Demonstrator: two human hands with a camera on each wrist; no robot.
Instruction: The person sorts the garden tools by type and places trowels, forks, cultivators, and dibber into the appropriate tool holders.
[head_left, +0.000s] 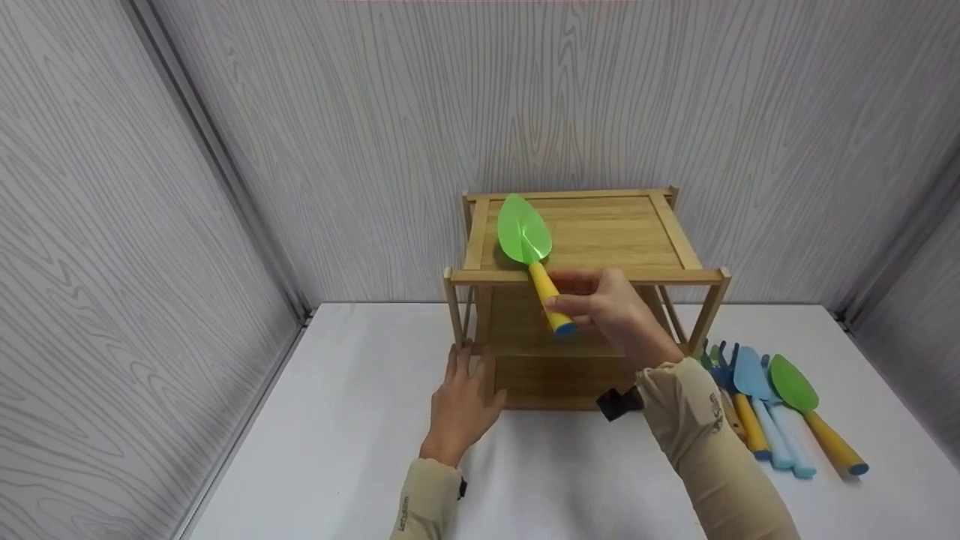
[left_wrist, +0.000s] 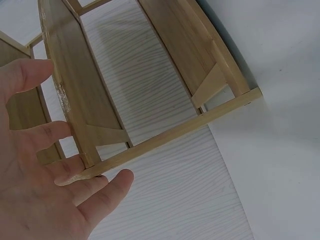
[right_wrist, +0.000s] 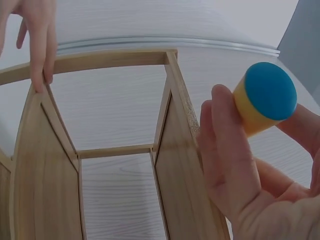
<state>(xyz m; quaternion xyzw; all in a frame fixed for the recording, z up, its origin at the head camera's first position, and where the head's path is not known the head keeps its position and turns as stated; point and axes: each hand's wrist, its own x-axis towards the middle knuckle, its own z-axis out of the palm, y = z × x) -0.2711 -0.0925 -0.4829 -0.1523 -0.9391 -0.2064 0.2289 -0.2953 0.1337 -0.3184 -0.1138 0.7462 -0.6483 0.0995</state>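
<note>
My right hand (head_left: 622, 311) pinches the yellow handle of a toy garden trowel (head_left: 523, 229) between thumb and fingers. Its leaf-shaped green blade points away from me, over the left part of the wooden shelf's top (head_left: 592, 225). In the right wrist view the handle's blue end cap (right_wrist: 272, 91) faces the camera. My left hand (head_left: 459, 409) is at the shelf's front left post, below the top tier. Seen from the left wrist, its fingers (left_wrist: 112, 192) are spread and fairly straight around the post (left_wrist: 165, 136), touching the wood at the lower tier's corner.
On the white table (head_left: 360, 420), right of the shelf, lies a row of garden tools: another green trowel (head_left: 795, 382) with a yellow handle, a light blue trowel (head_left: 750, 373) and several forked tools. Grey wood-grain panels (head_left: 375, 150) stand behind and at both sides.
</note>
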